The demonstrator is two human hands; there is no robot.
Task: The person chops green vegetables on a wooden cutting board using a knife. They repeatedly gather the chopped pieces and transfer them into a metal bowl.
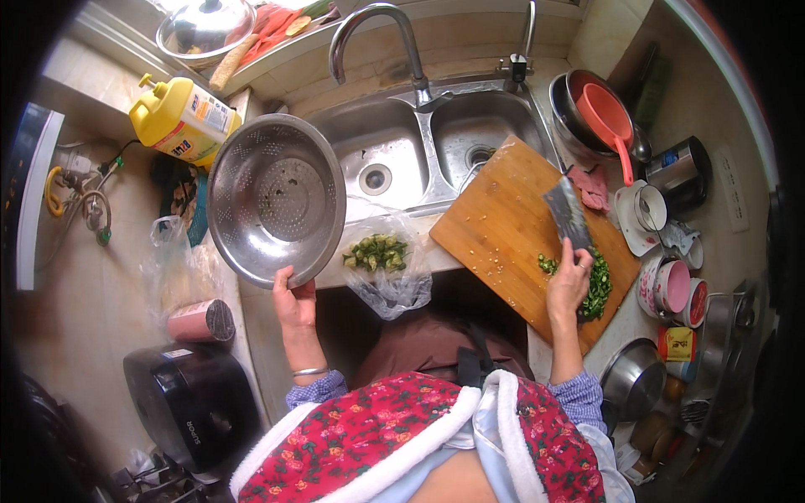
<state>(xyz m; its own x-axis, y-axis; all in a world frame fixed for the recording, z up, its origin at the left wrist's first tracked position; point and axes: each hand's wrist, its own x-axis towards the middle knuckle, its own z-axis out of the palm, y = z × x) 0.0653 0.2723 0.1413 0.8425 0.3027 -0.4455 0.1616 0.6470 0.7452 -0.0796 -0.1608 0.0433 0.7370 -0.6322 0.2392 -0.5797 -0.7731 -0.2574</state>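
Note:
My left hand (294, 300) grips the near rim of a perforated stainless steel colander (277, 201), tilted at the left of the sink, with a few green bits inside. My right hand (571, 280) holds a cleaver (569, 210) by its handle over a wooden cutting board (497, 220). Chopped green vegetable (597, 286) lies heaped beside and partly under that hand, and pale seeds are scattered on the board. Between the colander and the board, a clear plastic bag (396, 295) on the counter edge bears green vegetable trimmings (377, 253).
A double-bowl steel sink (429, 151) with a curved faucet (412, 47) lies ahead. A yellow jug (185, 119) stands at left, above a black appliance (192, 402). At right are a red plastic strainer (605, 113), a pink cloth (590, 187), bowls (673, 286) and a metal basin (635, 377).

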